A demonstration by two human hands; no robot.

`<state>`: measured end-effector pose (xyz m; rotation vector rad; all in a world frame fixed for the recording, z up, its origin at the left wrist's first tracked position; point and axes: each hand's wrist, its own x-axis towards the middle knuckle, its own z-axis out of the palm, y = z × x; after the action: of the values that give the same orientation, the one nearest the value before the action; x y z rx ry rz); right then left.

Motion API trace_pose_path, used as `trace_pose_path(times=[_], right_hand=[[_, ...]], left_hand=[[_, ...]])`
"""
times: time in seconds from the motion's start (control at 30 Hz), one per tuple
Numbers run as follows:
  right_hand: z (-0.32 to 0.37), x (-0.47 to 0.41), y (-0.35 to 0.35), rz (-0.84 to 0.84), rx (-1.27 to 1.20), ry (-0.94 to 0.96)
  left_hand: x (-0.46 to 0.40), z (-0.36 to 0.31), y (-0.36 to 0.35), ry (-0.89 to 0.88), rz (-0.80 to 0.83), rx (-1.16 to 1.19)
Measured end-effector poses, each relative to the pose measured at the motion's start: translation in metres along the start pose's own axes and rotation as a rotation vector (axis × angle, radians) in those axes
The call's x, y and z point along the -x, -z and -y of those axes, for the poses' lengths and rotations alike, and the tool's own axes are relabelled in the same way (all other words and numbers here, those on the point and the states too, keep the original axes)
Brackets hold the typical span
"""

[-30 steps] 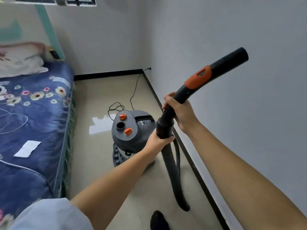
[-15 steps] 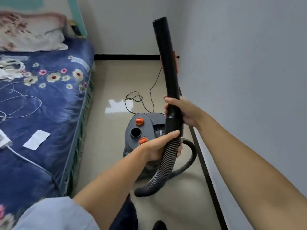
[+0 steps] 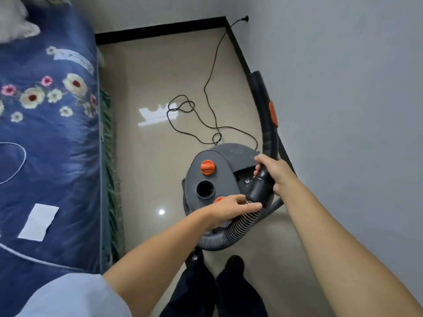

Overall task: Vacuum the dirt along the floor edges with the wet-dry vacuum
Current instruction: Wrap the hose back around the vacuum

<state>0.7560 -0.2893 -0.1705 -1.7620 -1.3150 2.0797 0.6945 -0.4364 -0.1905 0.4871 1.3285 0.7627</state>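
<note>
Tilting down from upright half a second earlier, the curved wand (image 3: 265,115) pointed along the baseboard (image 3: 238,51); right hand (image 3: 275,172) gripped its cuff, left hand (image 3: 231,210) seemingly pinched the ribbed hose (image 3: 231,234) above the wet-dry vacuum (image 3: 219,170).

Glossy beige tile floor (image 3: 158,161) ahead of my grips, bright window reflection (image 3: 158,115) on it plus small round light glint (image 3: 161,212). Black skirting (image 3: 160,30) along far wall and along wall on my right. Pale grey wall (image 3: 343,88) close beside my right grip. Bed (image 3: 57,156) well left of my grips, dark blue floral cover, white paper slip (image 3: 38,222) lying on it, thin white cable (image 3: 13,165) looping across. Pale pillow (image 3: 16,21) at bed's far end.
</note>
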Motion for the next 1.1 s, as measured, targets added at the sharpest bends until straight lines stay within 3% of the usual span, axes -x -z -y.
trace_pose_path(times=[0.07, 0.13, 0.23, 0.33, 0.53, 0.67, 0.97, 1.1], right_hand=[[-0.004, -0.017, 0.005, -0.019, -0.04, -0.005], [-0.008, -0.031, 0.009, -0.002, -0.067, -0.035], [-0.019, -0.044, 0.011, 0.001, -0.1, -0.076], [-0.031, -0.049, 0.007, 0.034, -0.128, -0.107], [-0.032, -0.048, -0.001, 0.085, -0.119, -0.107], [-0.025, -0.046, -0.004, 0.094, -0.127, -0.108], [-0.023, -0.033, 0.001, 0.087, -0.125, -0.111], [-0.013, -0.014, 0.002, 0.085, -0.168, -0.098]], left_hand=[[-0.012, 0.005, 0.03, -0.051, -0.085, -0.042], [-0.028, 0.008, 0.063, -0.105, -0.304, -0.09], [-0.059, 0.015, 0.1, -0.09, -0.708, -0.543], [-0.077, 0.026, 0.11, -0.059, -0.685, -0.945], [-0.087, 0.027, 0.12, -0.084, -0.687, -1.237], [-0.09, 0.024, 0.118, -0.07, -0.703, -1.221], [-0.084, 0.009, 0.102, 0.144, -0.812, -0.837], [-0.057, 0.007, 0.07, -0.067, -0.76, -0.7]])
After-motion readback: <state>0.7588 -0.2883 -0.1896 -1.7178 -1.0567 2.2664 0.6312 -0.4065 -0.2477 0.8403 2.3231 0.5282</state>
